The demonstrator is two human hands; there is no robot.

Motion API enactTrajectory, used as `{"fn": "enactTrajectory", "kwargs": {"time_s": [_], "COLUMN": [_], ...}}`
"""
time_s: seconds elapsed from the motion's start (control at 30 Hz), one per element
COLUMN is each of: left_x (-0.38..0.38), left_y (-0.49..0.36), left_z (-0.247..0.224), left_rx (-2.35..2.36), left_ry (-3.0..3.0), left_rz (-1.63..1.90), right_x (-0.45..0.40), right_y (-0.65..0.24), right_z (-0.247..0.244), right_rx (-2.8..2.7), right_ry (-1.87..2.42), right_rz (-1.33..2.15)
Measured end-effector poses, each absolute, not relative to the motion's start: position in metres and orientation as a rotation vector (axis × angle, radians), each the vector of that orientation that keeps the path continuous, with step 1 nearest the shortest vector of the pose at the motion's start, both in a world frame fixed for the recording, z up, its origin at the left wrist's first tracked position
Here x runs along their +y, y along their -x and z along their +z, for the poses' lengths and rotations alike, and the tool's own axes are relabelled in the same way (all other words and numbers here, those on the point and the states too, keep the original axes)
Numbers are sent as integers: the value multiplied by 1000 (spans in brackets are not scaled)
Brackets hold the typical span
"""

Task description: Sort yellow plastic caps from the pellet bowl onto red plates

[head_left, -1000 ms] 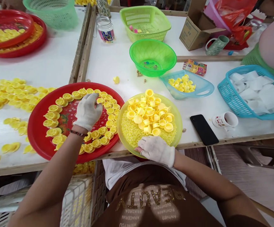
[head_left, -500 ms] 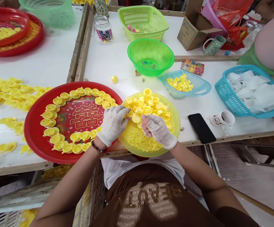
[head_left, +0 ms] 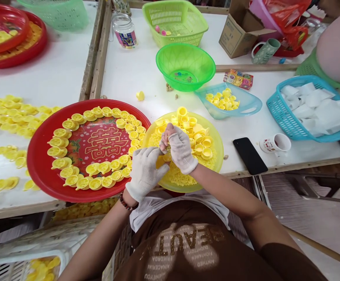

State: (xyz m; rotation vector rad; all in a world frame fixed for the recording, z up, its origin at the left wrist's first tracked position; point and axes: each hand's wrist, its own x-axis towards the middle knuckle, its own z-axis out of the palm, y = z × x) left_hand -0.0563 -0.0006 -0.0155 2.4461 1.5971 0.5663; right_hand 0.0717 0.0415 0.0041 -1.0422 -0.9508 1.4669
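Yellow cups (head_left: 198,137) are lying heaped in the yellow basin (head_left: 184,189), just beyond your hands, your right hand (head_left: 181,147) being nearer. They're looking round, smooth and jumbled, sharing no axis. Your right fingers are curling; your left hand (head_left: 145,169) is spreading its thumb; I can't tell whether either is grasping anything.

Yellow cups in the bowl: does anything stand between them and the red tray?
Partly: the right hand is over the yellow bowl, left of centre; the left hand covers its near border with the red tray. Farther back, no object shows between tray and yellow cups.
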Motion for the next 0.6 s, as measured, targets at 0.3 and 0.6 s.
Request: {"fn": "enactTrajectory", "kwargs": {"time_s": [0.3,0.6], "left_x": [-5,-3], "left_y": [59,80], "left_z": [-18,-1], "left_rx": [1566,1520], "left_ry": [-2362,-2002], "left_rz": [728,869], "right_x": [40,-18], "right_y": [-96,-149], "right_z": [8,-4], "right_rx": [-1008,-2305], "right_ry": [1074,1205], "right_rz": [1498,857]}}
